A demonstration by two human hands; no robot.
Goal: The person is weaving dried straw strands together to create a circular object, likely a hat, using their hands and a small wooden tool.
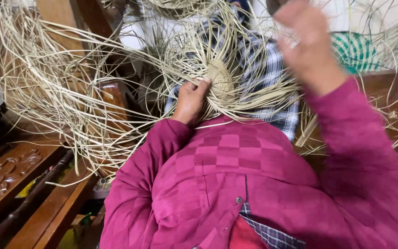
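Item: woven straw disc, small, pale, centre of the work, just above my lap. Loose strands radiate from it all round, longest toward nine and ten o'clock.

Left hand: at seven o'clock of the disc, touching it; fingers together, thumb pressed on the disc's rim, clamping it. This is the nearer hand.

Right hand: raised at two o'clock of the disc, well apart, blurred; I cannot tell how its fingers stand or whether a strand runs through them.

Surroundings: magenta sleeve, plaid cloth beneath, carved wooden bench at eight o'clock.
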